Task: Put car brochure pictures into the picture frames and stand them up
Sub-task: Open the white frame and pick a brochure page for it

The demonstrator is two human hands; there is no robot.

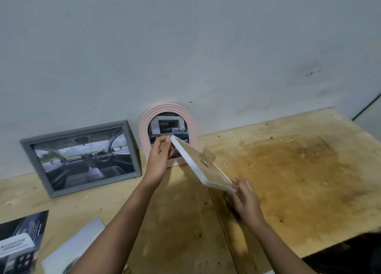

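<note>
I hold a white-edged picture frame (203, 166) in the air over the wooden table (288, 170), its brown back panel with a small stand tab turned up toward me. My left hand (159, 156) pinches its far corner. My right hand (245, 197) grips its near corner. Behind it a pink arched frame (148, 129) with a car picture stands against the wall. To the left a grey rectangular frame (26, 148) with a car-interior picture leans upright against the wall.
Car brochure pages lie at the table's near left: a dark one (20, 242) and a pale one (76, 247). The grey wall (185, 47) runs along the table's far edge. A seam (218, 218) splits the tabletop. A dark gap (350, 255) lies beyond the near right edge.
</note>
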